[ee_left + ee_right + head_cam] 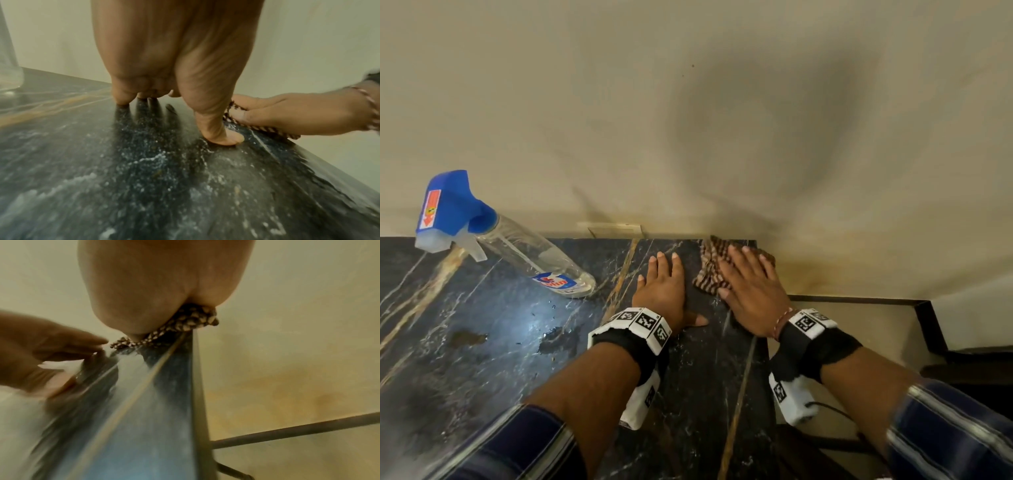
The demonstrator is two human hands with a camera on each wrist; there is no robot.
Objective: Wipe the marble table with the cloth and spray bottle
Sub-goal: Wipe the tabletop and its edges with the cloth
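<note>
The spray bottle (517, 236) stands toward the table's (465, 342) far edge, clear with a blue trigger head; its blue and red label is partly legible, ending in "olin". At the far right corner the right hand (751, 291) presses flat, fingers straight, on the brown striped cloth (710, 274). Just beside it the left hand (664, 287) rests flat on bare marble, fingers spread. Only the left wrist view shows the thumb (218, 133) pressing the stone; the right wrist view shows the table's right edge.
</note>
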